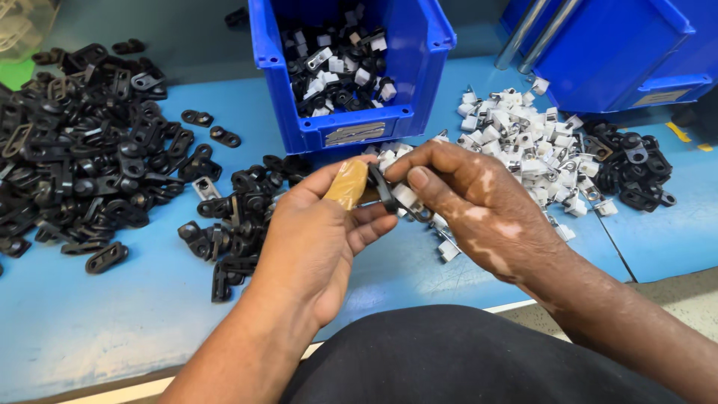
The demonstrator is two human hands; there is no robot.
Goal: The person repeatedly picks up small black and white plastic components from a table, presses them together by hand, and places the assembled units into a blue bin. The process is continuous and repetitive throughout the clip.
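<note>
My left hand (318,232) and my right hand (467,198) meet above the blue table, just in front of a blue bin. Between their fingertips sits a small black plastic clip (383,185) with a white block (404,197) against it. My left thumb wears a tan finger cot (346,184) and presses the clip from the left. My right thumb and fingers pinch the white block and clip from the right. A small pile of black clips (235,217) lies just left of my left hand.
The open blue bin (351,133) holds mixed black and white pieces. A big heap of black clips (82,150) covers the left of the table (112,314). White blocks with metal parts (523,142) lie at right, beside more black clips (636,168) and another blue bin (621,52).
</note>
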